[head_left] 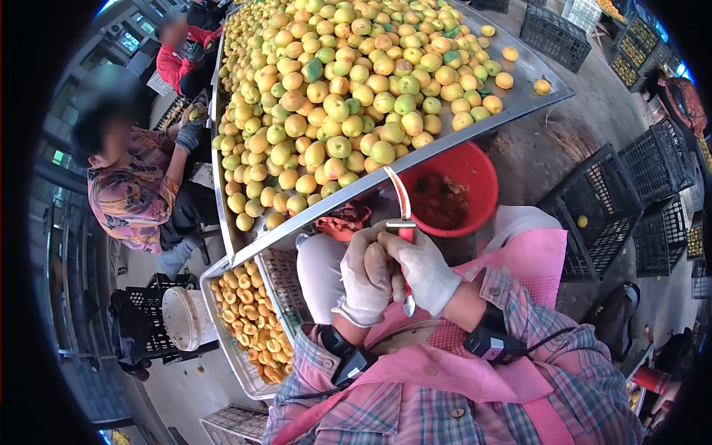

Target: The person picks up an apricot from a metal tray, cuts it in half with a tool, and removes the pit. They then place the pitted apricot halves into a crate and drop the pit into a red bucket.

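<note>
Both my hands wear white gloves and meet in front of my chest, beyond the pink apron (475, 371). My right hand (425, 268) is closed around a red-handled knife (406, 234); its curved, pale blade points away from me and a silver tip shows below the fist. My left hand (367, 271) is closed against the right one, with brownish stains on its fingers. Whatever it holds, if anything, is hidden. Past the blade, a large heap of yellow-green apricots (337, 111) covers the metal table (356, 188).
A red basin (480, 178) with dark scraps stands under the table edge. To my left, a white crate (257, 390) holds halved apricots (252, 319), near a white bucket (178, 317). Black crates (593, 215) stand at right. A co-worker (133, 178) sits at left; another person (178, 55) sits farther back.
</note>
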The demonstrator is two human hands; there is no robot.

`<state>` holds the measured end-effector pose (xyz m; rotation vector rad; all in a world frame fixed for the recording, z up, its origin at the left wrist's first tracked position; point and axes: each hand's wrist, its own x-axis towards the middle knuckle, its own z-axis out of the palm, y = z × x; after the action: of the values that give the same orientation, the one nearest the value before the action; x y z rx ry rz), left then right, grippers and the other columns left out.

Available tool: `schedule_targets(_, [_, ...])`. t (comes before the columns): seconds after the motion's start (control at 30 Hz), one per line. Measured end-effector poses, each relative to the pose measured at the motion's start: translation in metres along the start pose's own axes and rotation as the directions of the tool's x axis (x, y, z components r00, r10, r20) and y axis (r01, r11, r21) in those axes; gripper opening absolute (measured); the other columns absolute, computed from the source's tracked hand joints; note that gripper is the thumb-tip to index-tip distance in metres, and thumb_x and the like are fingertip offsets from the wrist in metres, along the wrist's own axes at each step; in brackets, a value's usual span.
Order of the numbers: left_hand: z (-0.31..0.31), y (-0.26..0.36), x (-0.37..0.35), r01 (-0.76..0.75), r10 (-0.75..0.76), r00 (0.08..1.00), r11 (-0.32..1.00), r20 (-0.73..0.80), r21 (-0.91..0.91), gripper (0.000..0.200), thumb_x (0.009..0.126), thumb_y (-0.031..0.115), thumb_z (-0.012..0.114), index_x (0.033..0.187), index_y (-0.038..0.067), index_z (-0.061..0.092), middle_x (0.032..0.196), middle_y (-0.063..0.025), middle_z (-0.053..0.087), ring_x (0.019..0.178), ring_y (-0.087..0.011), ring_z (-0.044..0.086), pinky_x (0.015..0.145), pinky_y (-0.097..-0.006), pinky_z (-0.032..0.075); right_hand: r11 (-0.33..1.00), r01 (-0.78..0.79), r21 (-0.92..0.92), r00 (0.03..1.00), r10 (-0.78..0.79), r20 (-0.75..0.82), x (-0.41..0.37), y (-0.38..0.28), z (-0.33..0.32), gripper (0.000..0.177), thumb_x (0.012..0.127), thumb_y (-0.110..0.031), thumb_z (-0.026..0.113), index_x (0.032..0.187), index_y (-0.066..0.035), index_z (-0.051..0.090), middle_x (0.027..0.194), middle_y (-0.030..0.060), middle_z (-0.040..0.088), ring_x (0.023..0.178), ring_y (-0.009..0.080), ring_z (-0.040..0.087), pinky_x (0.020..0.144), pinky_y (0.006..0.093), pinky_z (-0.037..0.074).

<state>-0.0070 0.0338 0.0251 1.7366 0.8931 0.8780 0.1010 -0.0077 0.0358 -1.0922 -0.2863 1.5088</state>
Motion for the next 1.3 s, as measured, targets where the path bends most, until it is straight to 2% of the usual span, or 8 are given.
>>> schedule_targets(0.43, [0.013,0.002,-0.001,0.052,-0.062,0.992,0.994,-0.106,-0.098,0.034,0.104,0.025,0.035,0.105,0.000,0.058,0.074,-0.0062,0.060,0.057,-0.0118,0.053,0.054,-0.0273,0.044,0.986,0.066,-0.153,0.986,-0.087,-0.139,0.001,0.015,-0.006,0.024,0.090,-0.015,0.060,0.110,-0.002,0.059,0.084,0.0044,0.062,0.070,0.0095,0.057,0.062,0.0255,0.049])
schedule_targets(0.6, [0.014,0.009,-0.001,0.115,-0.122,0.989,0.990,-0.087,-0.087,0.023,0.101,0.017,0.040,0.096,0.000,0.055,0.087,-0.0068,0.059,0.078,-0.0144,0.055,0.072,-0.0293,0.047,0.979,0.120,-0.164,0.985,-0.137,-0.100,-0.003,0.014,-0.006,0.024,0.088,-0.011,0.058,0.111,-0.002,0.059,0.090,0.0069,0.064,0.082,0.0129,0.061,0.075,0.0283,0.050])
schedule_targets(0.7, [0.014,-0.024,0.004,0.071,-0.079,0.971,0.997,-0.224,-0.041,0.037,0.104,0.026,0.033,0.094,0.001,0.058,0.076,-0.0072,0.059,0.067,-0.0139,0.054,0.061,-0.0298,0.046,0.787,0.377,-0.488,0.906,-0.423,0.018,-0.002,0.024,-0.008,0.034,0.084,-0.004,0.056,0.118,-0.003,0.056,0.106,0.0127,0.063,0.098,0.0196,0.062,0.087,0.0329,0.049])
schedule_targets(0.73, [0.015,-0.028,0.003,0.257,-0.338,0.919,0.905,-0.205,-0.339,0.037,0.105,0.028,0.034,0.093,0.001,0.057,0.078,-0.0077,0.059,0.066,-0.0146,0.055,0.062,-0.0301,0.046,0.631,0.548,-0.549,0.803,-0.581,0.133,-0.002,0.030,-0.010,0.039,0.082,-0.001,0.056,0.121,-0.003,0.054,0.113,0.0141,0.062,0.105,0.0214,0.061,0.092,0.0347,0.048])
schedule_targets(0.83, [0.010,-0.012,0.003,0.259,-0.308,0.936,0.931,-0.171,-0.259,0.040,0.104,0.037,0.036,0.097,0.003,0.056,0.080,-0.0066,0.060,0.068,-0.0158,0.058,0.063,-0.0299,0.048,0.886,0.303,-0.351,0.951,-0.303,0.057,-0.018,0.015,-0.005,0.041,0.085,-0.001,0.054,0.125,-0.004,0.051,0.102,0.0142,0.063,0.084,0.0205,0.066,0.075,0.0331,0.054])
schedule_targets(0.9, [0.010,0.016,0.012,0.411,-0.678,0.732,0.373,0.058,-0.832,0.048,0.102,0.048,0.035,0.101,0.005,0.055,0.078,-0.0049,0.060,0.069,-0.0166,0.060,0.062,-0.0297,0.050,0.993,0.100,-0.071,0.992,-0.093,0.090,-0.024,-0.004,-0.001,0.041,0.088,-0.001,0.052,0.129,-0.003,0.047,0.088,0.0134,0.062,0.054,0.0159,0.059,0.050,0.0284,0.050])
schedule_targets(1.0, [-0.019,-0.026,0.004,0.566,-0.339,0.800,0.154,0.495,-0.810,0.053,0.098,0.060,0.037,0.105,0.010,0.055,0.085,-0.0039,0.060,0.071,-0.0114,0.059,0.055,-0.0239,0.046,0.997,0.073,-0.017,0.997,-0.073,0.009,-0.025,-0.012,0.003,0.033,0.097,-0.014,0.047,0.129,-0.005,0.047,0.075,0.0108,0.059,0.041,0.0143,0.050,0.043,0.0260,0.042])
schedule_targets(1.3, [-0.038,-0.011,-0.020,0.471,-0.417,0.876,0.634,0.242,-0.613,0.050,0.090,0.014,0.062,0.133,0.000,0.041,0.103,-0.0076,0.057,0.086,-0.0164,0.058,0.072,-0.0295,0.051,0.979,-0.077,-0.190,0.990,0.097,0.101,-0.011,-0.005,0.008,0.037,0.098,-0.029,0.054,0.124,-0.003,0.052,0.090,0.0115,0.063,0.055,0.0152,0.061,0.037,0.0234,0.046])
